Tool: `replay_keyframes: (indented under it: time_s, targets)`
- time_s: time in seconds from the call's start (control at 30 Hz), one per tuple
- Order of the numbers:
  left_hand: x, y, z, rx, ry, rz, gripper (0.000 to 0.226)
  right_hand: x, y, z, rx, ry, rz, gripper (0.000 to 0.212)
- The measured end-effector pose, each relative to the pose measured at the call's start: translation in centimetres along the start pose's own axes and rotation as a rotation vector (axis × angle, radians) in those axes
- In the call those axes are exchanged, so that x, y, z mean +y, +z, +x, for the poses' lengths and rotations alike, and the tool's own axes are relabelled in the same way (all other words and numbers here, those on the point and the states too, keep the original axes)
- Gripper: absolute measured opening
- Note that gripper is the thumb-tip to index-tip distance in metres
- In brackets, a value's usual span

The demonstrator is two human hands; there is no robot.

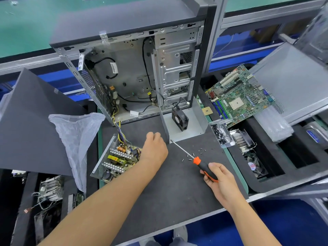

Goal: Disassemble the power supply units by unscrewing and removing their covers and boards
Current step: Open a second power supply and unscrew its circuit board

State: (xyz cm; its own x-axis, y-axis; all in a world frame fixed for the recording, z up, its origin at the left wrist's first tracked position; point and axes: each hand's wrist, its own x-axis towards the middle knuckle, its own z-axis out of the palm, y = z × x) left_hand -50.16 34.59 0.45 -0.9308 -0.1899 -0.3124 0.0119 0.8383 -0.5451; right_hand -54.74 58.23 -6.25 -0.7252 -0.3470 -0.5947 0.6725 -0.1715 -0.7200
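The power supply unit (pixel 116 158) lies open on the dark mat (pixel 159 192), near and left of centre, its cover off and its board (pixel 120 158) with coils and heat sinks exposed. A bundle of coloured wires (pixel 119 128) runs from its far end up into the open computer case (pixel 134 75), which stands at the far side of the mat.

The left hand (pixel 154 148) sits just beside the unit's right edge, fingers curled under with knuckles up. Whether they pinch anything cannot be told, since the fingertips are hidden.

The right hand (pixel 218 180) is well apart from the unit, near and to the right. It grips the orange and black handle of a screwdriver (pixel 193 160), whose shaft slants far and left, the tip close to a bent grey metal cover (pixel 184 121) on which a small black fan (pixel 180 118) stands. Loose screws (pixel 193 154) are scattered on the mat around the shaft.

Farther right lie a clear box of screws (pixel 221 134) and a green motherboard (pixel 239 96). A crumpled plastic bag (pixel 78 135) sits left of the unit.
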Motion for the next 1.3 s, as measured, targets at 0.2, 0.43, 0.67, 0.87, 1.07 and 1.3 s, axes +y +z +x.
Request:
replay_keyframes:
  time_s: [0.2,0.43,0.67,0.87,1.07,1.3]
  targets:
    - [2.3,1.4,0.2,0.017,0.035,-0.481,0.015,-0.6,-0.4,0.1,0.103,-0.055,0.151,0.009]
    - [4.7,1.5,1.1,-0.002,-0.318,-1.396,0.005,-1.6,-1.5,-0.1,0.159,-0.065,0.151,0.006]
    - [6.1,0.4,2.7,0.058,-0.306,-1.563,0.019,-1.5,-1.9,-0.2,0.152,-0.053,0.174,0.012]
    - [7.5,-0.7,4.1,0.154,-0.27,-1.449,0.011,-1.4,-2.2,0.1,0.136,-0.042,0.174,0.019]
    - [7.3,0.4,4.5,0.174,-0.193,-1.087,0.026,-1.4,-2.2,0.0,0.135,-0.034,0.158,0.017]
    - [6.3,2.5,3.1,0.153,-0.208,-1.052,0.025,-1.4,-2.1,0.1,0.121,-0.04,0.134,0.014]
